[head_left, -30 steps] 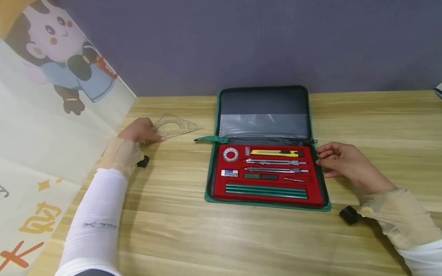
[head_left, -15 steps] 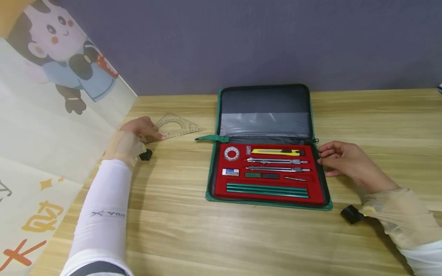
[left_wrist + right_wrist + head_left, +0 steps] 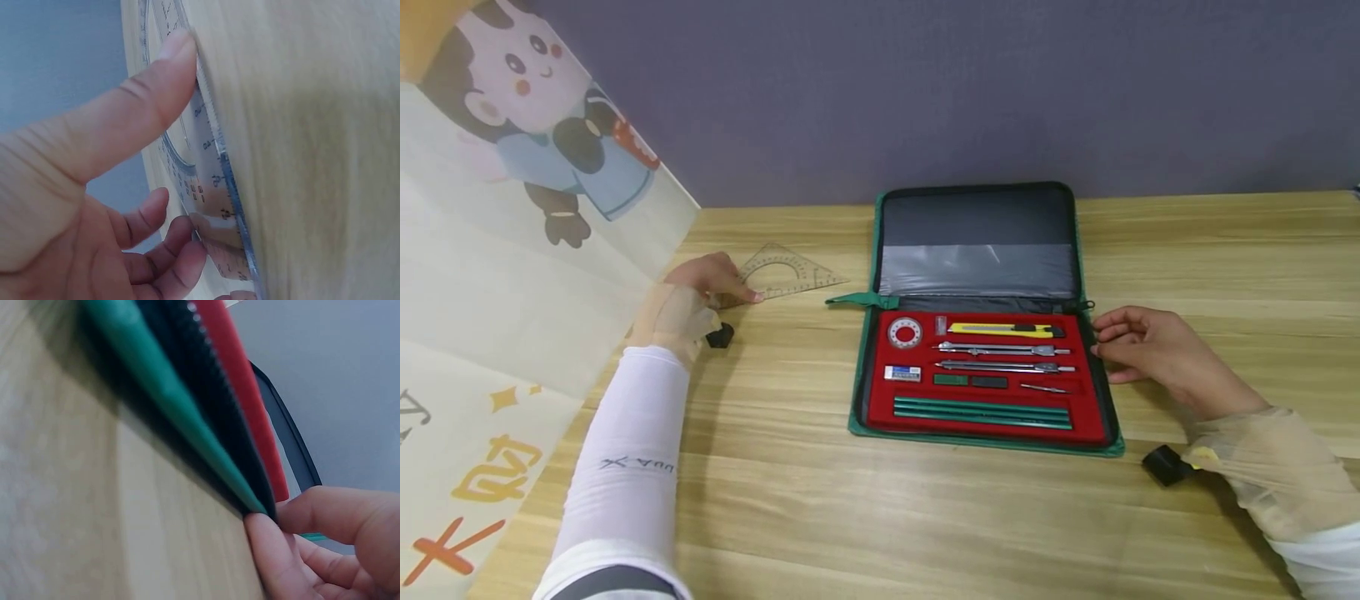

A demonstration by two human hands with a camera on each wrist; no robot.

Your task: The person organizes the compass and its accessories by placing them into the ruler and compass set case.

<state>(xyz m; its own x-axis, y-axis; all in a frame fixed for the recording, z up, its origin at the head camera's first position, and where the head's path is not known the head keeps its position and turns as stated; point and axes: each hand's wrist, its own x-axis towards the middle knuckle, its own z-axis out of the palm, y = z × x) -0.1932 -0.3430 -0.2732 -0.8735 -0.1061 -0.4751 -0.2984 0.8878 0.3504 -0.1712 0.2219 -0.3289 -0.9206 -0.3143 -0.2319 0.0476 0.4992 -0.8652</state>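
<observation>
My left hand (image 3: 703, 279) holds a clear set square (image 3: 816, 282) with a protractor cutout at the table's left back. In the left wrist view, the thumb lies on the set square (image 3: 215, 159) near its long ruled edge, the fingers curling at its other side. My right hand (image 3: 1146, 350) pinches the right edge of an open green zip case (image 3: 985, 447). The right wrist view has thumb and finger at the case's green border (image 3: 181, 406). Red lining (image 3: 880, 417) holds a yellow utility knife (image 3: 1003, 330), two compasses (image 3: 1003, 350), an eraser (image 3: 902, 373) and green pencils (image 3: 981, 412).
A dark partition (image 3: 970, 92) rises behind the wooden table (image 3: 895, 517). A white wall panel (image 3: 497, 292) with a cartoon runs along the left. The case's green strap (image 3: 853, 300) sticks out toward the set square.
My left forearm has shifted slightly right and forward, its fingers staying on the set square. The right hand keeps its hold on the case's edge.
</observation>
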